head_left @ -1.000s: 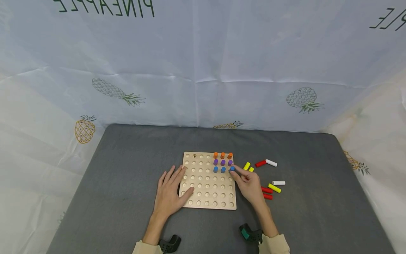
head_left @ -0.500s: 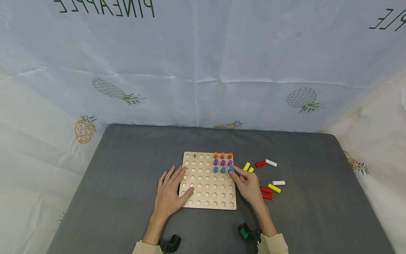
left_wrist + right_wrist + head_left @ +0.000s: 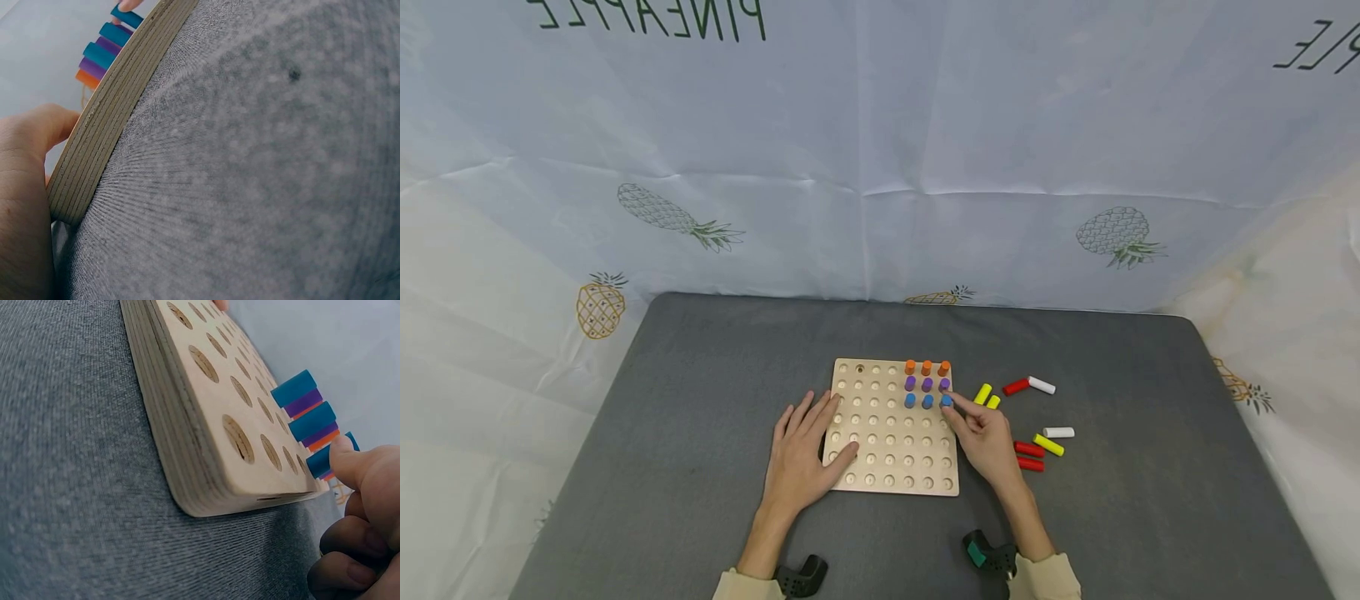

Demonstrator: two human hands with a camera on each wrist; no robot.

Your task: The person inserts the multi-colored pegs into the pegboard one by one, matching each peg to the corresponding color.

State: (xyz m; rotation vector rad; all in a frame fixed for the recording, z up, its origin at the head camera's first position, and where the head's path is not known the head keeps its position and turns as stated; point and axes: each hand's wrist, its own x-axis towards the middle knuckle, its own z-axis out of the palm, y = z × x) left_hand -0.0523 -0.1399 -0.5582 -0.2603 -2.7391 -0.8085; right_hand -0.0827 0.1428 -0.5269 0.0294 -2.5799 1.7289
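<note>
A wooden pegboard (image 3: 880, 421) with rows of round holes lies on the grey table. My right hand (image 3: 990, 437) pinches a blue peg (image 3: 947, 401) between thumb and forefinger at the board's right edge; in the right wrist view the same blue peg (image 3: 320, 461) stands upright in its hole with my thumb against it. Two more blue pegs (image 3: 918, 401) stand in that row, behind them a row of purple pegs (image 3: 927, 384) and a row of orange pegs (image 3: 927, 367). My left hand (image 3: 801, 458) rests with spread fingers on the board's left edge, thumb over its face.
Right of the board lie loose red pegs (image 3: 1031, 465), yellow pegs (image 3: 1048, 445) and white pegs (image 3: 1059, 432). A red peg (image 3: 1017, 387) and a white peg (image 3: 1042, 385) lie end to end farther back. A pineapple-print cloth (image 3: 880, 167) hangs behind the table.
My right hand has shifted slightly left with the blue peg, which now stands in line with the other blue pegs. The left hand and board have stayed put.
</note>
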